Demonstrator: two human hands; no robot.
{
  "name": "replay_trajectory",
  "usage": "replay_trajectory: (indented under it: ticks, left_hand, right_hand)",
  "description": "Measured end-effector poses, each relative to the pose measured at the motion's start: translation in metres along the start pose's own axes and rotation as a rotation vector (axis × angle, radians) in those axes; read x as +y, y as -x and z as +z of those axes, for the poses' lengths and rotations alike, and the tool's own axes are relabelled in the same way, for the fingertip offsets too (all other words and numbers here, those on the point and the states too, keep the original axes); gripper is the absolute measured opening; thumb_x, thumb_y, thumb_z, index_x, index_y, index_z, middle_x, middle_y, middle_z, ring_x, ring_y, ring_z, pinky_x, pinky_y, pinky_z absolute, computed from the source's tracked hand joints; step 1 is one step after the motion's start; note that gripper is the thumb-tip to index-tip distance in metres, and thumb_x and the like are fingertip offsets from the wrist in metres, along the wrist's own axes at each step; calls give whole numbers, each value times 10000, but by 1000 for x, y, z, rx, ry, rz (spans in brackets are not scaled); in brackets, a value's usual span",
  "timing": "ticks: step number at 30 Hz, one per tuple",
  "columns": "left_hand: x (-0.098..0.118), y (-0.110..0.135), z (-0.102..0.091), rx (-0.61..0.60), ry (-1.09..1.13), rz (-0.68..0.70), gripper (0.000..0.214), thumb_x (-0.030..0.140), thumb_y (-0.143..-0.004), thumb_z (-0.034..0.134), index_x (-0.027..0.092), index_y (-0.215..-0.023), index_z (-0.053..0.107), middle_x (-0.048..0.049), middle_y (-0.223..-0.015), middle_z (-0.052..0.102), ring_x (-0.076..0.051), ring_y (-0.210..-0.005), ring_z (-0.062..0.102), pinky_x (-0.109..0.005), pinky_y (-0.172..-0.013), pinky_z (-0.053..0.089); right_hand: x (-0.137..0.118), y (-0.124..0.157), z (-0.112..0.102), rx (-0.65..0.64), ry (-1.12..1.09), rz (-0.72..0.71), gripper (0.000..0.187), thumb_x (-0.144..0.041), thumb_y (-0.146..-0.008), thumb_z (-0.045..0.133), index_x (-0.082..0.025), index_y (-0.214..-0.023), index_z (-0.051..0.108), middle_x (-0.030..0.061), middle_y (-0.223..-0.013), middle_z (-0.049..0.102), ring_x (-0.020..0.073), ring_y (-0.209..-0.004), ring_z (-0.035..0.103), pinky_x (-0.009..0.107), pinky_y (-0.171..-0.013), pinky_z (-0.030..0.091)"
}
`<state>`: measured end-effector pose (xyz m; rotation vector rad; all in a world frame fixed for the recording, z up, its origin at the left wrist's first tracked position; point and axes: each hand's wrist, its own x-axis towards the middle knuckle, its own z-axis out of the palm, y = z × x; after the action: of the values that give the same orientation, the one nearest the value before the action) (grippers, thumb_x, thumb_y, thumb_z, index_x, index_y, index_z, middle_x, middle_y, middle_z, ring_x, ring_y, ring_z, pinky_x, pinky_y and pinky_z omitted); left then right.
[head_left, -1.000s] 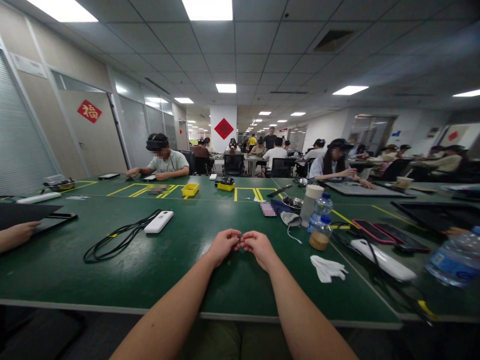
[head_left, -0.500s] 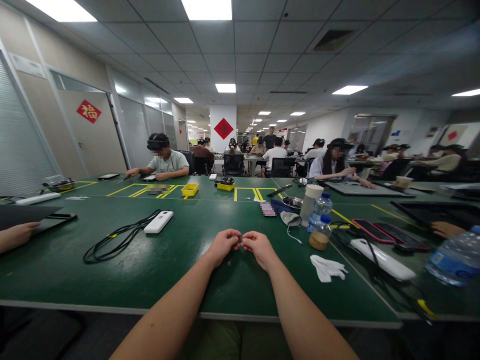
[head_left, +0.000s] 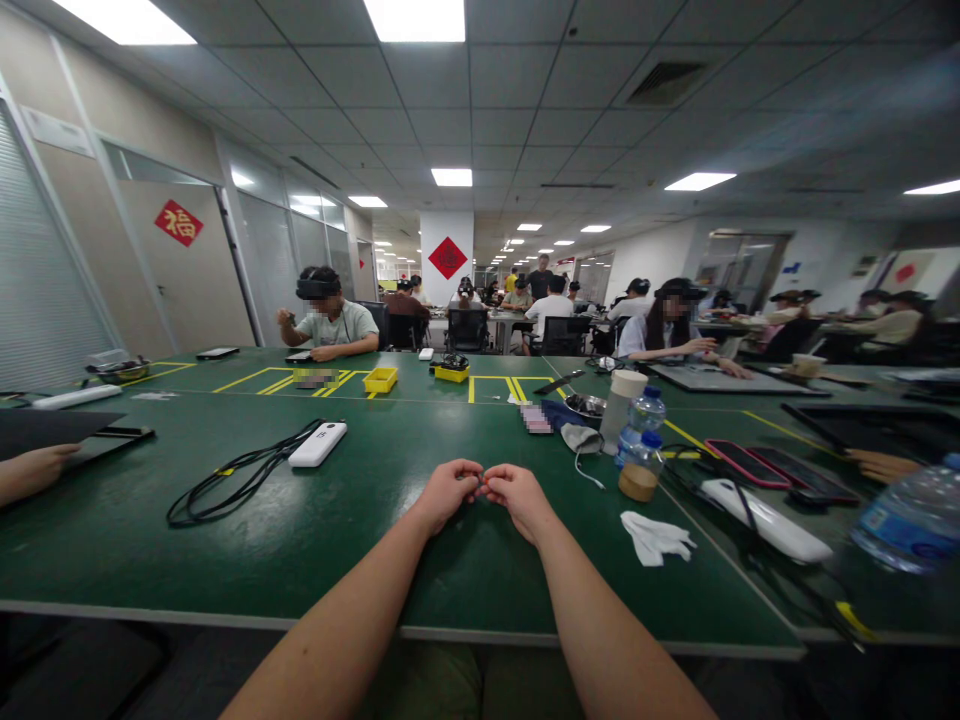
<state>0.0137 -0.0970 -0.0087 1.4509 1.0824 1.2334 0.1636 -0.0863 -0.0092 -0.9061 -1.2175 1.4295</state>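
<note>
My left hand (head_left: 448, 492) and my right hand (head_left: 517, 496) rest side by side on the green table (head_left: 315, 530), fingers curled and fingertips meeting. Between the fingertips sits a tiny object with a red-orange speck (head_left: 482, 486), too small to name. Both forearms stretch in from the bottom edge. A crumpled white tissue (head_left: 655, 536) lies to the right of my right hand.
A white power bank (head_left: 318, 444) with a coiled black cable (head_left: 225, 480) lies left. Bottles (head_left: 641, 440), a white cup (head_left: 624, 400), phones (head_left: 750, 462) and a white device (head_left: 765, 520) crowd the right. Co-workers' hands appear at the far left (head_left: 34, 470) and the right (head_left: 885, 465). Yellow bins (head_left: 380, 379) sit farther back.
My hands stay together with only slight finger movement. The seated person at the back left has raised a hand. The co-worker's hand at the right has shifted a little.
</note>
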Motion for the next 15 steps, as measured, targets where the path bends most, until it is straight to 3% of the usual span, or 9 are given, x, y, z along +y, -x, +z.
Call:
replay_trajectory:
  ticks: [15]
  left_hand:
    - [9,3,3,30,15,-12,217,129,-685,598,123,-902,594,-7,-697,621,-67,-498,525,-177,-483,410]
  right_hand:
    - [-2,2,0,11,16,-1,150,-167,-597,664,-144,-741,628,27,-658,659,136,-608,640,221,-541,464]
